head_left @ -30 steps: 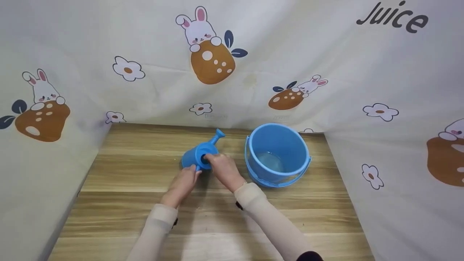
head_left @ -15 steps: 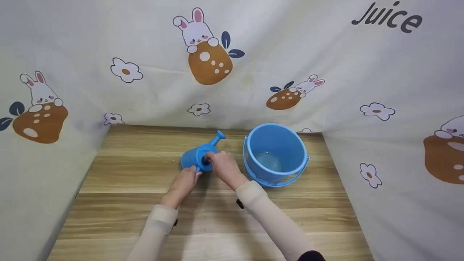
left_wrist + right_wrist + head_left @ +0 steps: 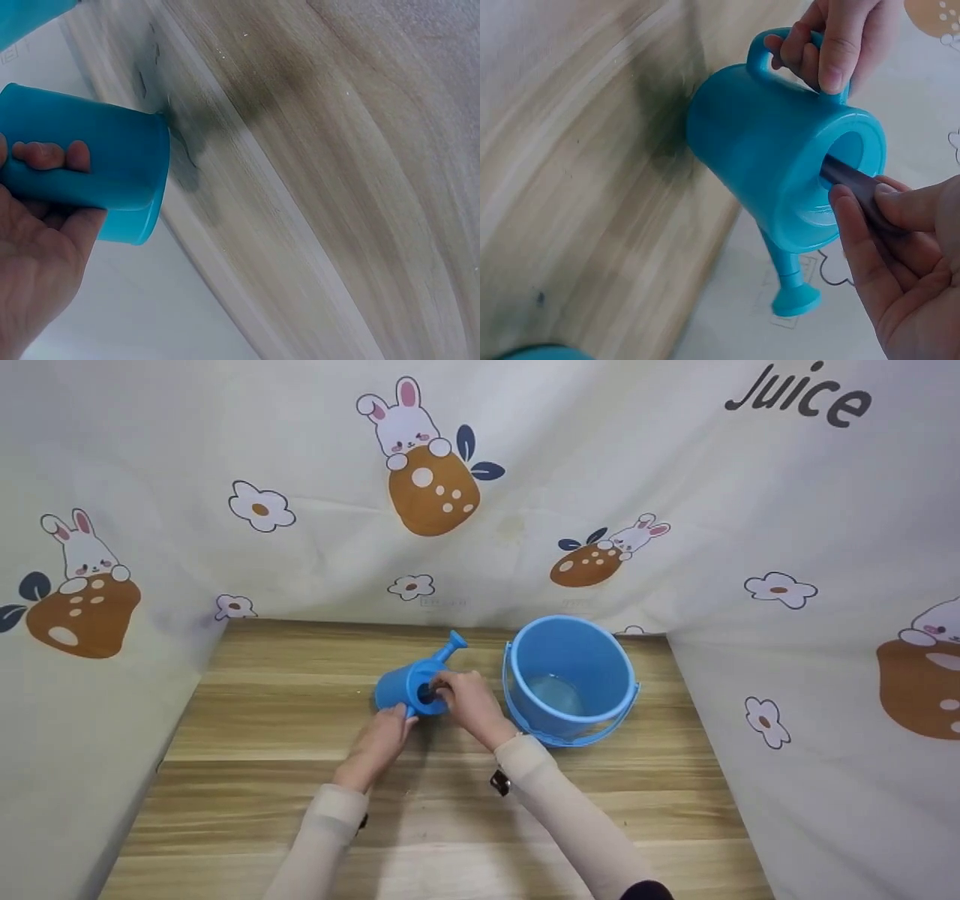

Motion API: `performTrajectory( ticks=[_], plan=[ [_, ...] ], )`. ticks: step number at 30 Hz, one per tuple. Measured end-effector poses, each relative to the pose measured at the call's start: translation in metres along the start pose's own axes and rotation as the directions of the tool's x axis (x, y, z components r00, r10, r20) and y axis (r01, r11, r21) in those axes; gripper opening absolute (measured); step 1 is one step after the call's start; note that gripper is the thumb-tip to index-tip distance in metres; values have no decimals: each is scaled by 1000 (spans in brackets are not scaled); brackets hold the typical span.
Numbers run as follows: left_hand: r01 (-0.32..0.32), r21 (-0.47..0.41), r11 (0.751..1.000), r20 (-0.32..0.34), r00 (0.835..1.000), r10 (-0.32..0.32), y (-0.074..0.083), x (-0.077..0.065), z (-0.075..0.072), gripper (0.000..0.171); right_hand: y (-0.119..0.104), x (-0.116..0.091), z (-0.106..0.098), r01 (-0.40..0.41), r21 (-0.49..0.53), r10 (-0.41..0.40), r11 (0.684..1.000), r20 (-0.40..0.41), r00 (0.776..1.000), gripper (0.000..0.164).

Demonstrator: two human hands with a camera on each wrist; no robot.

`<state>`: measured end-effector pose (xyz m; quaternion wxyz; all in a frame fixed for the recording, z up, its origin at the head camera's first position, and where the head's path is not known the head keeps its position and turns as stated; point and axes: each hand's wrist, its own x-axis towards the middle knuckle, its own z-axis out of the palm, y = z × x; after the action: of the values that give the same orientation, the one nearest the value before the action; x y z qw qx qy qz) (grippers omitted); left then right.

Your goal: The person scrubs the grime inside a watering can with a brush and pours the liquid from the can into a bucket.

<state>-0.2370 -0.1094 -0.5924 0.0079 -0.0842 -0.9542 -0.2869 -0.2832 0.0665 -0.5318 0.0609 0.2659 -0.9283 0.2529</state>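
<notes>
A blue toy watering can (image 3: 397, 688) leans on the wooden surface, its round opening toward me and its spout pointing up and to the right in the head view. My left hand (image 3: 381, 737) grips the can's loop handle; in the left wrist view its fingers curl through it. With thumb and fingers my right hand (image 3: 907, 259) pinches a dark, smooth, handle-like stick (image 3: 859, 187). The far end of that stick is inside the can's opening and hidden, so I cannot tell what kind of tool it is.
Just right of the can stands a blue bucket (image 3: 525, 701) with a little clear liquid at its bottom and its bail lowered at the front. A pale cloth (image 3: 322, 562) printed with rabbits and flowers hangs behind and along both sides of the wooden surface (image 3: 262, 735).
My right hand has drawn slightly to the right, and more of the dark stick shows at the can's opening. The left hand and the can stay nearly in place.
</notes>
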Motion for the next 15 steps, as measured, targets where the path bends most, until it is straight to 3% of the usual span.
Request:
performTrajectory(
  ticks=[7, 15],
  plan=[
    [-16, 14, 1000, -9, 1000, 16, -3, -1, 1, 22, 7, -1, 3, -77, 176, 76, 981, 13, 997, 11],
    [27, -1, 1000, 42, 999, -27, -3, -1, -1, 22, 9, -4, 11, -70, 224, 81, 972, -40, 996, 12]
  ],
)
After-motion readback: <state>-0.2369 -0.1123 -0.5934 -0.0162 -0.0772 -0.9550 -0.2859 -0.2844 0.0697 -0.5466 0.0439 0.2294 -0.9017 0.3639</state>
